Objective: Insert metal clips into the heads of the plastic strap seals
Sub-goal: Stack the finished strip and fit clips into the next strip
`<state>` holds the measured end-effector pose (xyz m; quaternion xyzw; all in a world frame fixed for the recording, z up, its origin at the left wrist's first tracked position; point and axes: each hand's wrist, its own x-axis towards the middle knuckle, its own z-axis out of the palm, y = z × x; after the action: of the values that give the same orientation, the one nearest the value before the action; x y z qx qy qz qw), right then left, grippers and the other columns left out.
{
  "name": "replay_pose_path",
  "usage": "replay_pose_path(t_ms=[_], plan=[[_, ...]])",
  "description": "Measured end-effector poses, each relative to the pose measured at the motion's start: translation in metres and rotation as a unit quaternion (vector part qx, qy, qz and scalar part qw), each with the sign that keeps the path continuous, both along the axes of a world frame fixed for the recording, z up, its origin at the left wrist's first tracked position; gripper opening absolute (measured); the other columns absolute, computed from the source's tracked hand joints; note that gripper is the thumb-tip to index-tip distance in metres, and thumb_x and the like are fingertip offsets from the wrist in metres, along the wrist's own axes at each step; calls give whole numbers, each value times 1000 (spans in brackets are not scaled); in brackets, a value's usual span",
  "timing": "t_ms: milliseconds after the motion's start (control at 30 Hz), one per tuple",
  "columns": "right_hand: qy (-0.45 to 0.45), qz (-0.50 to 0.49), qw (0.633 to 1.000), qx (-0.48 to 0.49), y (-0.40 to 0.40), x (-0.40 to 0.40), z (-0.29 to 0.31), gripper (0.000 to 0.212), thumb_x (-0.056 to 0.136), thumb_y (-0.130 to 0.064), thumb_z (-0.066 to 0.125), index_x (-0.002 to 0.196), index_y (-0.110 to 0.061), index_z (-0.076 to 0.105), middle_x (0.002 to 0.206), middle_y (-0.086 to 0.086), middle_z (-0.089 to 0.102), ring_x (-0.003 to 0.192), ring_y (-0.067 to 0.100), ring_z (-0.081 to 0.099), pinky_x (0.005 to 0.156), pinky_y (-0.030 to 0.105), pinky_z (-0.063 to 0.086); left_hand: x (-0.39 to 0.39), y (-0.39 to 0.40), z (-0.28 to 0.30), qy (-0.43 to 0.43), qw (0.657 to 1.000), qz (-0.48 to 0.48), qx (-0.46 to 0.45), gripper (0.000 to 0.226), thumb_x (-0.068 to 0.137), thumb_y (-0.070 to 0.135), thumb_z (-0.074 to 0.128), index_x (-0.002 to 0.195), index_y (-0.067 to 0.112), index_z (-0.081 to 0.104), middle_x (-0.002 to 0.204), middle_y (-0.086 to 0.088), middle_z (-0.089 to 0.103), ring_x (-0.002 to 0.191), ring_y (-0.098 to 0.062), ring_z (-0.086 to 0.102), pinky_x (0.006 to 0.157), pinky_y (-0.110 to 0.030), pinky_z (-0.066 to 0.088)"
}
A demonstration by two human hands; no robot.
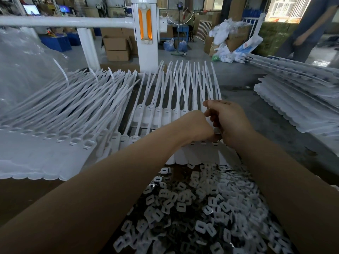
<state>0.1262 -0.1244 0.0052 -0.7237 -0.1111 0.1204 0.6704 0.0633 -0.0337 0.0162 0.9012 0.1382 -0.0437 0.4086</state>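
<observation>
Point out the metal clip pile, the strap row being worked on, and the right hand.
metal clip pile (201,208), head view, middle of the heap.
strap row (165,111), head view, on a seal head.
right hand (229,121), head view, back of hand.

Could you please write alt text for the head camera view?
Two hands, left hand and right hand, meet over a row of white strap seals. A heap of metal clips lies nearest the camera.

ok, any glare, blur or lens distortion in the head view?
Head view: fisheye bends the white rail; bright windows blow out top right; metal clips glint and smear near the bottom edge; both hands look sharp enough.
</observation>
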Motion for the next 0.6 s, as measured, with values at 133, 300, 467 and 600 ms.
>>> replay_pose_path(t_ms=[133, 300, 467, 600], plan=[[-6, 5, 1000, -5, 1, 0, -1, 12, 91, -22, 60, 92, -17, 71, 62, -8, 61, 63, 11, 45, 57, 28, 37, -1, 2, -1, 1, 1000, -2, 9, 21, 77, 21, 78, 85, 6, 65, 70, -4, 54, 60, -14, 49, 51, -25, 37], [-4, 5, 1000, -7, 1, 1, -1, 12, 91, -24, 60, 89, -20, 71, 62, -8, 62, 61, 11, 45, 58, 28, 37, -3, 5, -1, -1, 1000, 14, -9, 27, 79, 31, 79, 89, 8, 69, 63, 2, 55, 53, -9, 47, 40, -17, 35], [-10, 4, 1000, -4, 0, 4, -3, 12, 91, -23, 60, 86, -21, 71, 58, -10, 63, 62, 10, 47, 59, 27, 39, -3, 6, 2, 14, 1000, 20, -18, 29, 80, 27, 78, 99, 7, 70, 76, -3, 60, 63, -13, 52, 47, -21, 39], [-11, 10, 1000, 5, 1, 4, -3, 13, 92, -22, 59, 87, -20, 71, 56, -10, 63, 60, 9, 47, 57, 25, 38, -3, 2, 1, 17, 1000, 17, 0, 31, 78, 22, 78, 104, 7, 68, 91, -9, 65, 72, -17, 56, 56, -25, 46]])
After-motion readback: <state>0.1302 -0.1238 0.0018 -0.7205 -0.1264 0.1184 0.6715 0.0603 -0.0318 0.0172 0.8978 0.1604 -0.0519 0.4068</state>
